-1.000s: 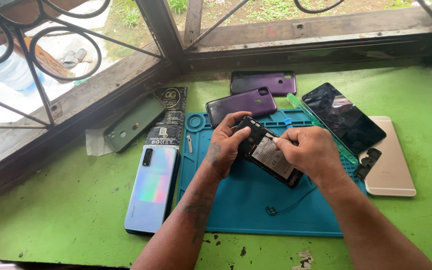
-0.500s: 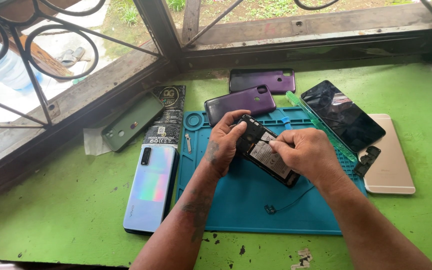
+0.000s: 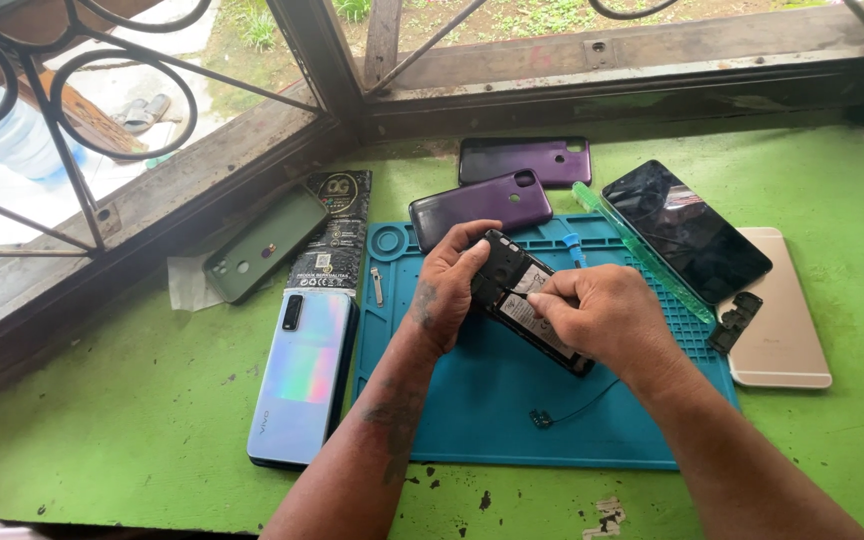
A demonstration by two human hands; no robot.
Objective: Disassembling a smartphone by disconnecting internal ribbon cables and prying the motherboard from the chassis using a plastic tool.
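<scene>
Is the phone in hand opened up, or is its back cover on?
Opened: the black phone, held by the left hand and right hand, shows bare insides and a grey battery, with no back cover on it.

A worn green-painted table (image 3: 72,440) sat tight against an old wooden window frame (image 3: 592,60) with curled iron bars (image 3: 102,110). Daylight poured in; grass (image 3: 252,25) showed outside.

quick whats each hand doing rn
Left hand: closed around the top end of the opened black phone, holding it over the blue mat.
Right hand: fingers curled, pressing on the phone's exposed inside.
</scene>
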